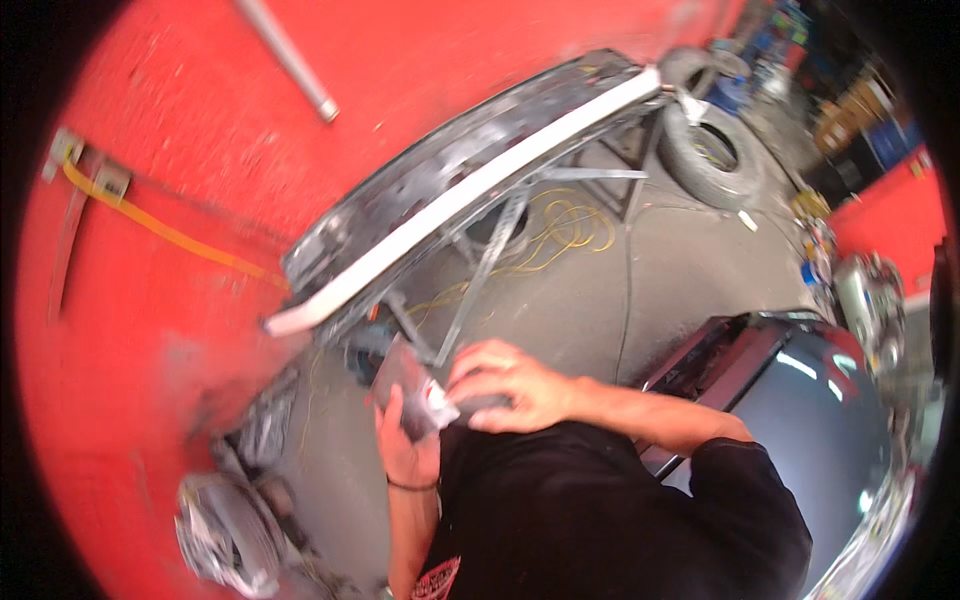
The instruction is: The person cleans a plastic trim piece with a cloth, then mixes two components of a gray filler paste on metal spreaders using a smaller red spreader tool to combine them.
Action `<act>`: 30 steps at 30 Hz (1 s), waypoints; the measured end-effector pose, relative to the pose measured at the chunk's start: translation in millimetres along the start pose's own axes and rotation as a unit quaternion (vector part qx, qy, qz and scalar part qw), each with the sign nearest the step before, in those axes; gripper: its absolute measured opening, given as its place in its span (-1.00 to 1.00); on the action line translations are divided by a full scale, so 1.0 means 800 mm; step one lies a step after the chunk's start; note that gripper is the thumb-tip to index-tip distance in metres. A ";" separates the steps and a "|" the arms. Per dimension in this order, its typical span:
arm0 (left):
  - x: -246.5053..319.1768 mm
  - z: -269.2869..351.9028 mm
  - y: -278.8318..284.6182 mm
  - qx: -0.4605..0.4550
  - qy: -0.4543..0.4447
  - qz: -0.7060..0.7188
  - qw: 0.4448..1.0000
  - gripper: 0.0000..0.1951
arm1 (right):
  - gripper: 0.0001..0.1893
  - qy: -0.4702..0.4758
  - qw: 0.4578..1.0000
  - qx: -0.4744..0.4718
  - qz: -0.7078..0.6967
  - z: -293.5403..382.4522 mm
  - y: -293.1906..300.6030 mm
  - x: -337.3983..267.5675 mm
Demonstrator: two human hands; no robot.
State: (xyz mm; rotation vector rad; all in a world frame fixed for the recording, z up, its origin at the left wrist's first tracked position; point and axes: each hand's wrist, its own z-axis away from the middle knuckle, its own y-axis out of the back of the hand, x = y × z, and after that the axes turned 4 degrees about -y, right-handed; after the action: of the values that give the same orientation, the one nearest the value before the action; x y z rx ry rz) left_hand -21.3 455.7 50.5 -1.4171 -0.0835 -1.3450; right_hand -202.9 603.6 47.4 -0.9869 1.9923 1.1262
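My left hand holds a flat, dark plate in front of my body, its thumb lying over the near face. A whitish and red patch, possibly filler paste, shows at the plate's right edge. Close beside it, my right hand has its fingers curled around a small dark tool, perhaps a spreader; blur hides its exact shape. Beyond both hands, a long dark vehicle body panel with a white strip along its near side rests on a metal stand.
A red wall rises behind the panel. Yellow cord coils on the grey floor. Tyres stand at upper right and lower left. A dark car is close on my right. A conduit runs down the wall.
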 end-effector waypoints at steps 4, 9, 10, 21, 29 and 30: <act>0.005 -0.026 -0.038 0.079 -0.054 -0.038 0.995 -0.57 | -0.64 -0.043 0.989 -0.015 0.137 0.023 0.073 0.021; 0.000 -0.037 -0.020 0.095 -0.170 -0.153 0.969 -0.63 | -0.63 -0.006 0.992 0.040 0.123 -0.048 0.076 -0.029; -0.003 -0.047 -0.021 0.075 -0.187 -0.170 0.965 -0.63 | -0.65 0.015 0.990 0.030 0.134 -0.059 0.070 -0.034; -0.045 -0.059 -0.046 0.063 -0.111 -0.212 0.969 -0.64 | -0.71 -0.117 0.981 -0.114 0.103 -0.044 0.080 -0.014; -0.055 -0.094 -0.046 -0.052 0.153 -0.073 0.984 -0.51 | -0.49 -0.062 0.988 0.108 -0.091 0.034 0.062 0.036; -0.056 -0.096 -0.057 -0.080 0.150 -0.091 0.981 -0.50 | -0.48 -0.081 0.989 0.111 -0.061 0.052 0.070 0.048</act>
State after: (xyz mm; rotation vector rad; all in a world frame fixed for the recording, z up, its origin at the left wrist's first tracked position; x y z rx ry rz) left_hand -117.8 444.4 26.0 -1.3462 0.0988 -1.7364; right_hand -263.1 649.1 21.4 -0.8597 1.8534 0.8690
